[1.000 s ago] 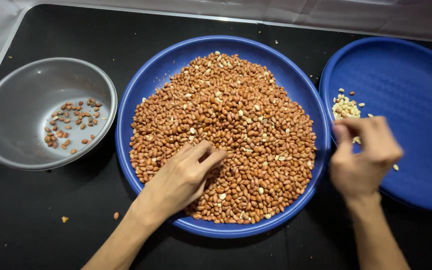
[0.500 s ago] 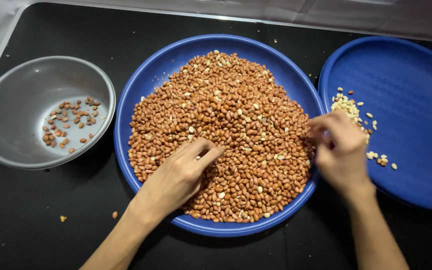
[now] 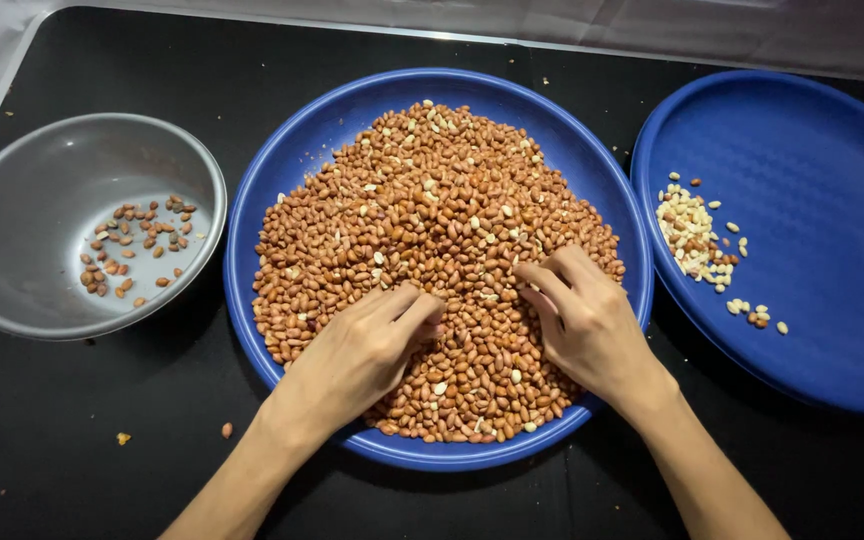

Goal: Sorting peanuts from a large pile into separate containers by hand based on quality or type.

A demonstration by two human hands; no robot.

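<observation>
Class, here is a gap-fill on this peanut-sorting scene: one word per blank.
1. Both hands, left hand and right hand, rest on the peanuts in the ____ blue plate.
2. The grey metal bowl holds a few ____-skinned peanuts.
3. The pale skinless peanuts lie on the blue plate at the ____.

Missing words: middle; red; right
</observation>
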